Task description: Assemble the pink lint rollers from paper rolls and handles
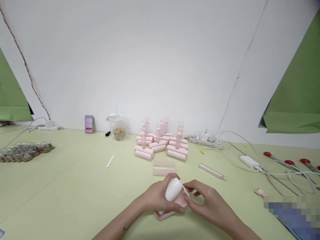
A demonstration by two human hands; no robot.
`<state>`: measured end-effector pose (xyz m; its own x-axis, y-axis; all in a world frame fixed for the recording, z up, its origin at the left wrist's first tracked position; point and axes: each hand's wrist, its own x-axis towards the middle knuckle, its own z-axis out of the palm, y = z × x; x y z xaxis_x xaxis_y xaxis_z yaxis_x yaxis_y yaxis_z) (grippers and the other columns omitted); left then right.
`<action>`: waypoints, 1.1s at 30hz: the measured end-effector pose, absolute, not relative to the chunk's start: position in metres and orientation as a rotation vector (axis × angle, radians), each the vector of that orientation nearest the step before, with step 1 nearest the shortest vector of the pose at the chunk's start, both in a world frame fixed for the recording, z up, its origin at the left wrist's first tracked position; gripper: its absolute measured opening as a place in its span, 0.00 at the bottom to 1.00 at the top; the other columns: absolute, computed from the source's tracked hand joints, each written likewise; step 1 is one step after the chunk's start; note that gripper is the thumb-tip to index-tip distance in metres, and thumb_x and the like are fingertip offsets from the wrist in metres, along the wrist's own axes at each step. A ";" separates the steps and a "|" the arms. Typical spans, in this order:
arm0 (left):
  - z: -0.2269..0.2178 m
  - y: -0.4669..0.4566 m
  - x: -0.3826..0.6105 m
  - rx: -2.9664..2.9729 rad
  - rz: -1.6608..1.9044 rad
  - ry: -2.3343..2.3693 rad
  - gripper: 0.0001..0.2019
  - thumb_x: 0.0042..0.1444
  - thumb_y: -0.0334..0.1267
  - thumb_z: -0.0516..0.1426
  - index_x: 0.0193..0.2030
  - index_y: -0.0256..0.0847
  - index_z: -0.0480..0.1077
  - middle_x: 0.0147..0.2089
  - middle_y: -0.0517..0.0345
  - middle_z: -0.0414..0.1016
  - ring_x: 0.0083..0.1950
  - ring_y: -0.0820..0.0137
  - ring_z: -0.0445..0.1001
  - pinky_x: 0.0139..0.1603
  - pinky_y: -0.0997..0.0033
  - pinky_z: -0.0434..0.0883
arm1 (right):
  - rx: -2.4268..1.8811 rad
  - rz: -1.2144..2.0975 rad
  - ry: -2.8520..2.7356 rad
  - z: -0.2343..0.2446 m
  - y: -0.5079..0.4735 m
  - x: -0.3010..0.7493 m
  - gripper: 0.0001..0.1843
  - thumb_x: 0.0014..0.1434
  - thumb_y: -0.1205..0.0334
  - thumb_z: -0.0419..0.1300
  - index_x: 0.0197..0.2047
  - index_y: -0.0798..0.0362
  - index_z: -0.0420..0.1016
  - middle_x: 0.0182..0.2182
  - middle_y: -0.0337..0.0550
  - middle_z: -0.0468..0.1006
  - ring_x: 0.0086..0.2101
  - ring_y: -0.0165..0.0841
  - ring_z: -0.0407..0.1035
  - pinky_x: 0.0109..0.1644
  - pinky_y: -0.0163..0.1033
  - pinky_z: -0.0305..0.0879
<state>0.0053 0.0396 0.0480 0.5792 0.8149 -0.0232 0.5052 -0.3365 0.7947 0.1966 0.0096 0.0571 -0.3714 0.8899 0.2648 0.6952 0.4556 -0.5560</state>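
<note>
Near the front of the table, my left hand [158, 197] is closed around a lint roller's white sticky roll [174, 189] and its pink housing [165, 216]. The roll sits tilted against the housing, and my left fingers hide part of both. My right hand [207, 200] pinches a thin pale piece [186, 192] at the right end of the roll; whether it is an end plate or the housing's edge, I cannot tell. Just beyond lies a translucent pink cover [164, 168]. To the right rests a clear pink handle tube [212, 172].
Several assembled pink lint rollers [144, 152] stand behind my hands. A power strip [206, 142], cables and a white adapter [249, 162] lie right, near red-ended tools [289, 162]. Leftward are a white strip [110, 161], a bagged cup [118, 128] and small jars [23, 152].
</note>
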 end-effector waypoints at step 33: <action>0.062 0.033 0.002 2.459 0.140 0.908 0.32 0.43 0.43 0.57 0.57 0.55 0.52 0.45 0.61 0.71 0.41 0.63 0.70 0.34 0.73 0.63 | -1.347 0.769 -2.294 0.038 0.010 0.209 0.02 0.46 0.63 0.56 0.26 0.51 0.65 0.21 0.33 0.65 0.22 0.25 0.57 0.22 0.29 0.50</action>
<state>0.0016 0.0328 0.0616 0.7709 0.6322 -0.0775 0.5795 -0.6457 0.4972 0.2087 0.0100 0.0377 -0.4745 0.8793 0.0408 0.6772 0.3943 -0.6212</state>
